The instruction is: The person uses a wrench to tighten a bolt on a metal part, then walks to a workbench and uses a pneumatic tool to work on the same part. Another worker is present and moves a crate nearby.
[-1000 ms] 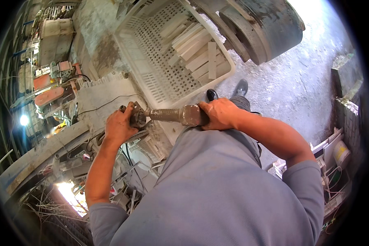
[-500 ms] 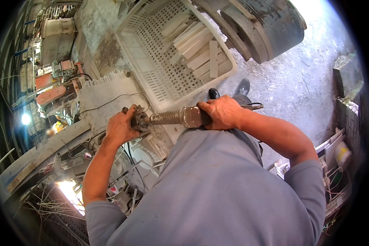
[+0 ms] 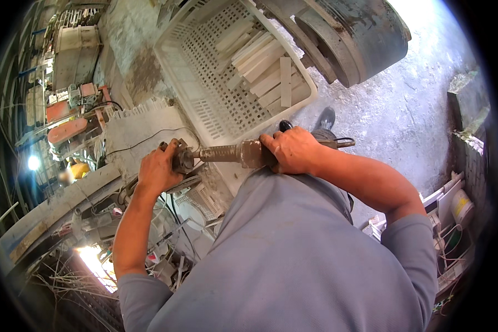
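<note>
I hold a dusty power tool [image 3: 227,153], shaped like an angle grinder, level in front of my chest. My right hand [image 3: 291,149] grips the rear of its body, where a black cord end and a metal clip stick out. My left hand [image 3: 157,169] is closed around the round head of the tool. Just beyond the tool stands a white perforated plastic crate [image 3: 205,88] holding several pale wooden slats [image 3: 263,69]. My grey shirt fills the lower middle of the view.
A large rusty metal drum [image 3: 351,33] stands at the upper right on rough concrete floor [image 3: 409,105]. Red and orange tools and cables clutter a bench [image 3: 66,119] at the left. A bright lamp glows at lower left among wires. Boxes and cans sit at the right edge.
Both hands and the tool have dropped slightly lower and closer to my body. The grips are unchanged.
</note>
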### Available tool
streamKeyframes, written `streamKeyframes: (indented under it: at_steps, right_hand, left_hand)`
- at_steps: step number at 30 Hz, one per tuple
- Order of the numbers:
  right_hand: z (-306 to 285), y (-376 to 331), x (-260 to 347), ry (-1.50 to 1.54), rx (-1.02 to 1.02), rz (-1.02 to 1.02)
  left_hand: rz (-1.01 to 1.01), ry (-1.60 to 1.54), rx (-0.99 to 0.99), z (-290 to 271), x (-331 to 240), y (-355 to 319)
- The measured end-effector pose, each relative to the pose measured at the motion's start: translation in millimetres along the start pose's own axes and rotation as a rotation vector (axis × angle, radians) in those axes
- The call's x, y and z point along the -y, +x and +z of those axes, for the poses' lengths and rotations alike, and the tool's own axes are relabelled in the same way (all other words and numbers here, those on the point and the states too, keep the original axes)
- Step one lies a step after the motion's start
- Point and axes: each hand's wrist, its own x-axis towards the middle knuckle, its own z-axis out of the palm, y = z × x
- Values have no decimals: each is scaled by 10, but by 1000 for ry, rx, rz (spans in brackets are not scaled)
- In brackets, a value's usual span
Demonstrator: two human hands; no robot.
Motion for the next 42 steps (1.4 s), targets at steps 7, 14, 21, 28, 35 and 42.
streamKeyframes:
  at_steps: [7,14,21,28,35,42]
  right_hand:
    - [144,-79,-9,11,-155,-10]
    - [61,-59,4,-23,-34,23]
    - [-33,21,-33,7,82,-12]
    - [-21,36,-109,71,58,-67]
    - [73,-27,-162,100,-61,-99]
    - [166,-71,-89,69,-112,19]
  left_hand:
    - [-4,6,7,-80,-4,48]
    - [85,36,-28,-59,31,97]
    - [150,125,-42,-57,24,133]
    - [137,85,-78,-107,66,169]
    - [61,-217,-94,54,101,104]
    - [79,-305,-138,86,86,139]
